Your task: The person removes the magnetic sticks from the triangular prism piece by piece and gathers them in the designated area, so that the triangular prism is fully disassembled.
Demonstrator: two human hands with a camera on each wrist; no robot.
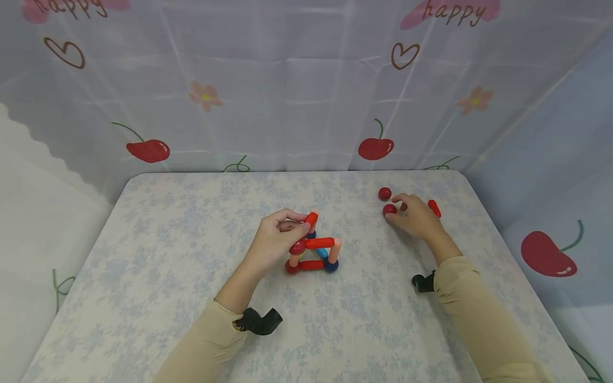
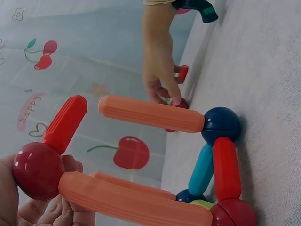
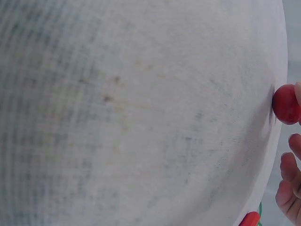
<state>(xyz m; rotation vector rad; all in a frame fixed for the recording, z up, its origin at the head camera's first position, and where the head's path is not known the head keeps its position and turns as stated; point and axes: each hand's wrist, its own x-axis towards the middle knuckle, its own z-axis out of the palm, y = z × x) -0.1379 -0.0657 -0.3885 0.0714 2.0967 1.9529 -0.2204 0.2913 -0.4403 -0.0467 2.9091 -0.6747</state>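
My left hand [image 1: 276, 238] pinches a red rod [image 1: 311, 219] between thumb and fingers at the top of a frame of rods and balls. A red ball [image 2: 39, 171] sits by the thumb, with another red rod [image 2: 66, 123] sticking out of it. Below are peach rods [image 2: 150, 114], a red ball [image 1: 292, 267], a blue ball [image 1: 331, 265] and a light blue rod [image 2: 201, 169]. My right hand [image 1: 417, 217] has its thumb against a loose red ball [image 1: 389, 210] on the table. Its other fingers are spread apart from the ball [image 3: 286, 104].
A second loose red ball [image 1: 384, 193] lies just beyond, toward the table's far edge. To the right of the right hand is a loose red rod [image 1: 434, 208]. The patterned table [image 1: 158, 255] meets a printed curtain [image 1: 287, 106] at the back.
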